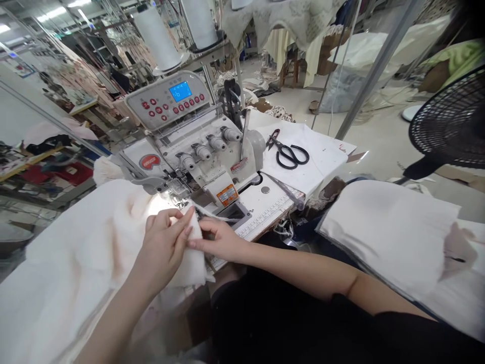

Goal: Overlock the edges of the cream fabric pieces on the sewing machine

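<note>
The fingers of the left hand are closed on the white cloth, pressing a folded part of it near its upper end. The fingers of the right hand pinch the same cloth by its right edge, thumb below and forefinger above, so the fold sits between the two hands. Its long side runs from the fingertips down toward the person's lap, tilted a little. Just past the fingertips, up and to the left, is the lit stitching area of the machine; the left hand is the nearer to it. Whether the cloth reaches under the foot is hidden by the fingers.

To the left, a large spread of white cloth fills that side behind the left wrist and leaves it little room. To the right, the machine's ruler strip stretches away past the right hand, ending at the front edge of the bench. The machine's body bounds the far side, so the room for the hands lies mostly toward the lap and along that front edge.

Farther out, black scissors lie on the bench, well apart from both hands. A pale stack is near the right arm, and a fan stands beyond it.
</note>
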Demonstrator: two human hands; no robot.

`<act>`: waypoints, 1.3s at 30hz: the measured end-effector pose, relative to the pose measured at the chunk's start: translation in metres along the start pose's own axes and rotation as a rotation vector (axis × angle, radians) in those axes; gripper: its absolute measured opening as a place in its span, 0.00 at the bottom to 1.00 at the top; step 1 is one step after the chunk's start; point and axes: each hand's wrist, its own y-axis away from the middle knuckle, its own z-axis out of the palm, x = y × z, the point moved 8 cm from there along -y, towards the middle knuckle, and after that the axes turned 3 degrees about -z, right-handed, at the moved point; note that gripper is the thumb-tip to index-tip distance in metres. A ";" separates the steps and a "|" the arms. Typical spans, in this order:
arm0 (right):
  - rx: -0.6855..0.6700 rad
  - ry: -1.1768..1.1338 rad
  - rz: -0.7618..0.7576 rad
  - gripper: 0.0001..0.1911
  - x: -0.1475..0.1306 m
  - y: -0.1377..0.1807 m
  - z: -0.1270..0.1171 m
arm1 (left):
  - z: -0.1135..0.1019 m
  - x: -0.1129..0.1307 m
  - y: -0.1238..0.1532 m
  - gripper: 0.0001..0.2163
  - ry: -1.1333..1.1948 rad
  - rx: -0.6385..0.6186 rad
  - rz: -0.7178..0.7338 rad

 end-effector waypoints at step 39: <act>-0.076 0.328 -0.631 0.07 -0.081 0.080 0.039 | -0.019 0.046 0.117 0.13 0.285 0.260 0.194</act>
